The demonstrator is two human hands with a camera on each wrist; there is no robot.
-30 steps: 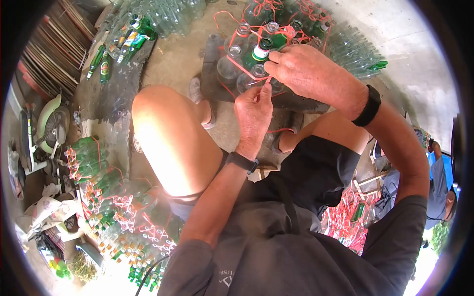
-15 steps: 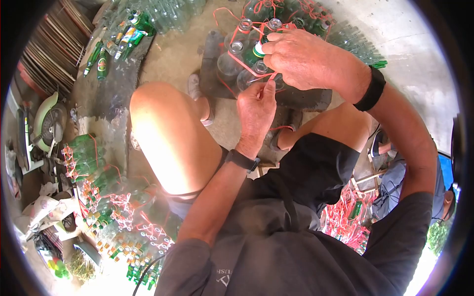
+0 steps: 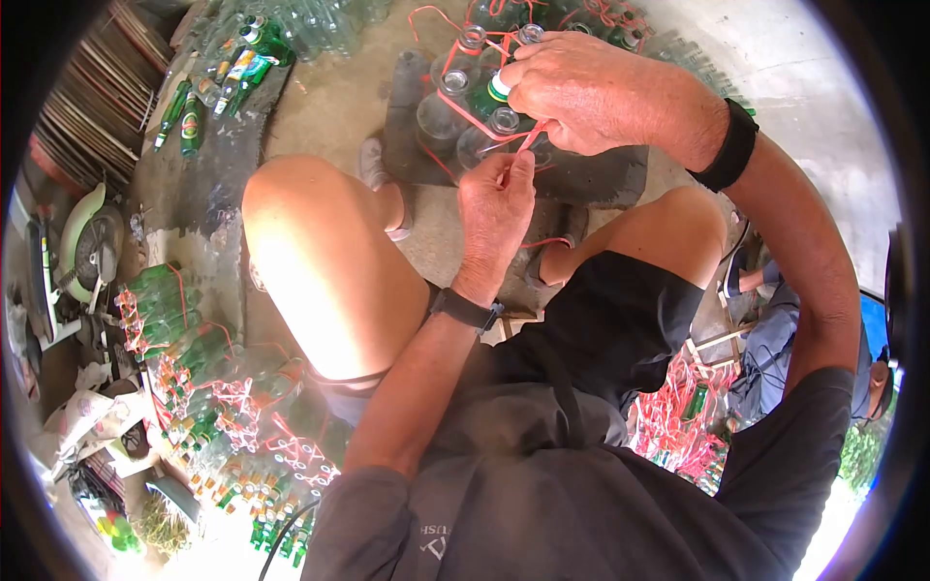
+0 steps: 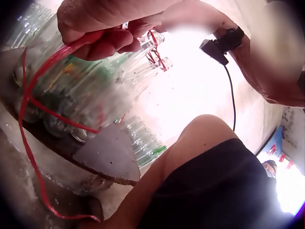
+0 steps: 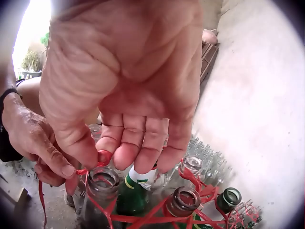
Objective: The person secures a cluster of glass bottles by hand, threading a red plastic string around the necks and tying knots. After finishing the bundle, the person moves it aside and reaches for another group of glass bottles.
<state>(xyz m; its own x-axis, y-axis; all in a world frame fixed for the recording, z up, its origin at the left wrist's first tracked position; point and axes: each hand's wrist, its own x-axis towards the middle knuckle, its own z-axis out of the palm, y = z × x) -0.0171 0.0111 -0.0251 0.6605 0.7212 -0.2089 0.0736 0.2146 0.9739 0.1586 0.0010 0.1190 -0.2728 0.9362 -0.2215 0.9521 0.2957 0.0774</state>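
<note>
Thumb and fingers of the left hand [image 3: 496, 215] pinch a red plastic string [image 4: 29, 98], whose loose tail hangs down in the left wrist view. Just above it in the head view, the right hand [image 3: 596, 92] pinches the same string between thumb and forefinger, close over the bottle necks. A cluster of upright glass bottles stands under the hands, with red string around the necks. Among them are a clear bottle [image 5: 102, 188] and a green bottle [image 5: 133, 195] with a white neck label. The right hand hides part of the cluster.
The bottles stand on a dark board [image 3: 407, 126] in front of the knees. More clear bottles [image 3: 320, 29] lie behind, with loose green bottles [image 3: 191, 126] at left. String-tied bottles [image 3: 165, 300] stand lower left, and a red string heap [image 3: 683, 416] lies lower right.
The right hand has shifted over the bottle necks and now covers more of the green bottle. The left hand keeps its pinch on the string, nearly in place. The head view has shifted slightly.
</note>
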